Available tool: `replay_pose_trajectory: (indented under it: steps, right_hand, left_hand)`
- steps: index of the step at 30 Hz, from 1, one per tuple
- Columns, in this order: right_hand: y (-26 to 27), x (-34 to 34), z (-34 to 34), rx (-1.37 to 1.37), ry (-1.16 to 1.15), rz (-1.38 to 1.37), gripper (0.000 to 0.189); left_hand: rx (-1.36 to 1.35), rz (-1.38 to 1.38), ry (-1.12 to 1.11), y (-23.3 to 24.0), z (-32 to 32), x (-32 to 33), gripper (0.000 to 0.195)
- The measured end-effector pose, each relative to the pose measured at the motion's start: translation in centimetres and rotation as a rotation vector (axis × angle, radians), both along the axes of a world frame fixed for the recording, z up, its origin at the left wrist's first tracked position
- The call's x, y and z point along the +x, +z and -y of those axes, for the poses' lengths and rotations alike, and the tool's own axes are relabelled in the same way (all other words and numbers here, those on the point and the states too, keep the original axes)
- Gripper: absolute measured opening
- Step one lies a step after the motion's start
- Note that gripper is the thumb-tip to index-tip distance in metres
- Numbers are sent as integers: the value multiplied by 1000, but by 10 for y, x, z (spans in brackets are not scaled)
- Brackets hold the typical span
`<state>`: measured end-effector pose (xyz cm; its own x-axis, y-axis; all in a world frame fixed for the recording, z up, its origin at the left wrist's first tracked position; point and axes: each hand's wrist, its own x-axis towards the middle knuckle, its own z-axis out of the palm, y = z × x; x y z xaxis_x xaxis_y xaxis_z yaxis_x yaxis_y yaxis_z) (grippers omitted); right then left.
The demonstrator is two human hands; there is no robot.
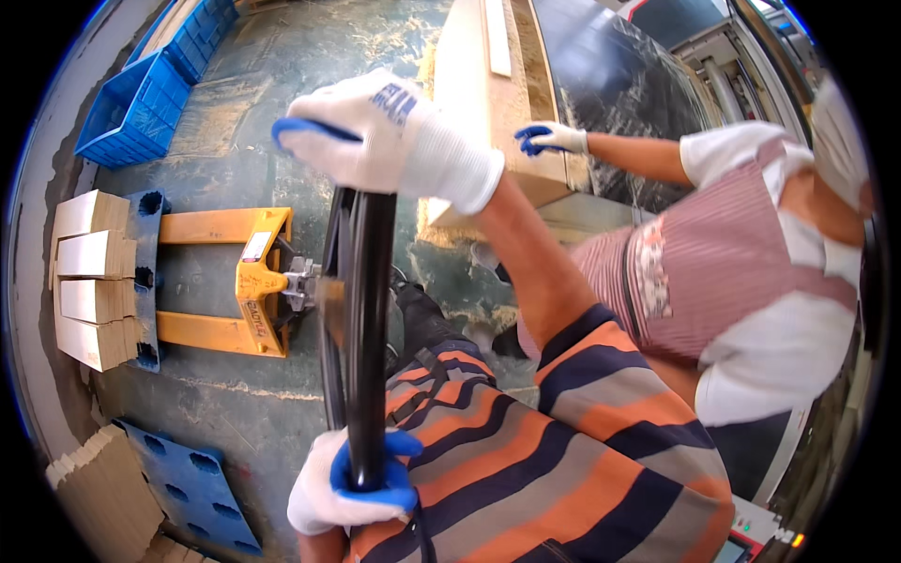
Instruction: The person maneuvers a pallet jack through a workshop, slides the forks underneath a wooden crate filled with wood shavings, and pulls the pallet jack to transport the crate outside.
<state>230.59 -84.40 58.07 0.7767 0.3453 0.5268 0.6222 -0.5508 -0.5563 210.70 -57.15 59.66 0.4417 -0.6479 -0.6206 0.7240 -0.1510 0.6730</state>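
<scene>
A yellow pallet jack (262,281) stands on the floor at left centre, with its black handle (369,317) reaching toward me. My right hand (373,134), in a white knit glove with blue coating, is closed over the handle's upper end in the picture; the grip beneath it is mostly hidden. Lower down, my left hand (359,478), gloved alike, wraps its fingers round the handle's other end. The jack's forks point left, their tips at a blue plastic pallet (146,281) bearing stacks of pale wooden pieces (95,253).
Blue crates (137,112) stand at upper left. Another blue pallet (193,485) leans beside stacked boards (105,492) at lower left. A co-worker in a striped apron (732,260) stands close at right, a gloved hand (552,138) by large wooden boards (464,70). Sawdust lies on the floor.
</scene>
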Motion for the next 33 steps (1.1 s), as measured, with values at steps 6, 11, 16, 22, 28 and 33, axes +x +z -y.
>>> replay_pose_trajectory:
  steps: [6, 11, 16, 22, 28, 33]
  right_hand:
    - [-9, -23, 31, -4, 105, -53, 28]
    - [15, -60, 70, 106, 17, -300, 17]
    - [35, -80, 85, 69, 22, -447, 18]
    - [54, -148, 99, -164, -31, -185, 15]
    - [39, -218, 111, -293, -15, 33, 10]
    - [26, -242, 120, -478, -61, 107, 21]
  left_hand:
    - [0, 199, -118, 0, 30, -27, 44]
    - [-11, 464, -98, 10, 72, -44, 33]
    - [-74, 582, -69, -1, 101, -58, 32]
    - [-6, 616, -169, 4, 89, -83, 28]
    - [38, 746, -164, 2, 64, -122, 27]
    - [135, 740, -201, 5, 58, -128, 30]
